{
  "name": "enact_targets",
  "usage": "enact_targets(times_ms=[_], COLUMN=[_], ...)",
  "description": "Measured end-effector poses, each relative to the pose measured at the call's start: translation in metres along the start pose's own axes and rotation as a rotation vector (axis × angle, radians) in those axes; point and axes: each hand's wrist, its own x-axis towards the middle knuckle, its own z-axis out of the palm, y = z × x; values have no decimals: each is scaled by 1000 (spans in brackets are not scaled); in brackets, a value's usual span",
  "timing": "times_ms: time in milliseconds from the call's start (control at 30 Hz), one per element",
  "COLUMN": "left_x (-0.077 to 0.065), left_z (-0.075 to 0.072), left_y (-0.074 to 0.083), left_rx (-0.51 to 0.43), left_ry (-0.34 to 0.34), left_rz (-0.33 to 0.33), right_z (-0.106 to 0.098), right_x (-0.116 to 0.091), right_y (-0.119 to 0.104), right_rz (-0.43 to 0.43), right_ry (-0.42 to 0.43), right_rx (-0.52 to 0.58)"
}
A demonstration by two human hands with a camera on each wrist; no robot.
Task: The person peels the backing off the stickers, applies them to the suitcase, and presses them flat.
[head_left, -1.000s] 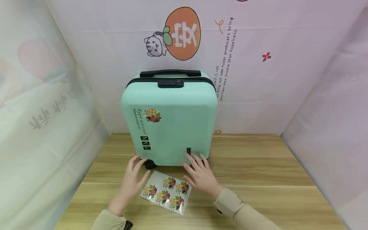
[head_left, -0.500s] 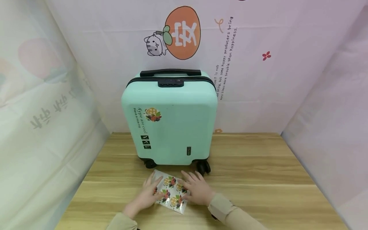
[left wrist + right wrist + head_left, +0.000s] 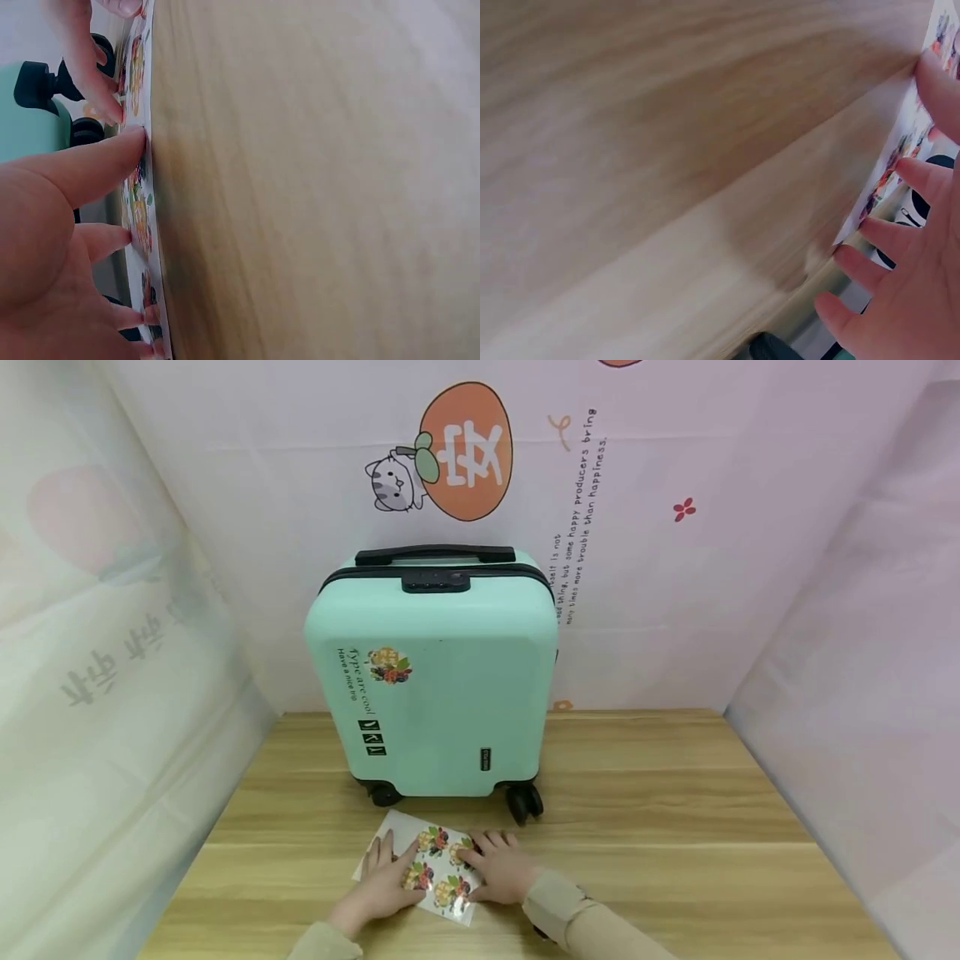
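A sheet of fruit stickers point(image 3: 405, 828) lies flat on the wooden table, in front of a mint-green suitcase. On its left part rests my left hand point(image 3: 381, 885), fingers spread and fingertips on the paper. My right hand point(image 3: 504, 870) touches the sheet's right edge with loosely bent fingers. In the left wrist view the thumb and fingers point(image 3: 105, 169) meet the sheet's surface. The right wrist view has the right thumb and fingertips along the paper's border point(image 3: 889, 150). Some stickers are partly hidden under the hands.
The suitcase point(image 3: 442, 693) stands upright on black wheels point(image 3: 523, 802), with a black handle point(image 3: 435, 554) on top. A similar fruit sticker point(image 3: 390, 666) is on its upper left front. Printed cloth point(image 3: 637, 568) hangs behind and at both sides of the wooden table point(image 3: 660, 827).
Both hands have come down from in front of the suitcase's base onto the sticker sheet. The left hand moved right and down, the right hand down and left. The view shifted slightly.
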Motion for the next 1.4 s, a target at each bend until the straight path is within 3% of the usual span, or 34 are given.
enact_targets(times_ms=[300,600,800,967,1200,1400], left_x=[-2,0,1,2,3,4], left_z=[2,2,0,0,-7,-18], left_y=[2,4,-1,-4,-2,4], left_rx=[29,100,140,59,-45,-129], left_ry=[97,158,268,327,297,284], left_rz=[-73,-59,21,71,30,58], right_z=[1,3,0,1,1,-10], right_x=[7,8,10,11,8,-2], right_y=[-7,-9,-4,3,11,18], right_rz=[31,27,33,32,6,-17], right_ry=[57,114,161,226,354,400], right_rx=[3,36,192,285,397,602])
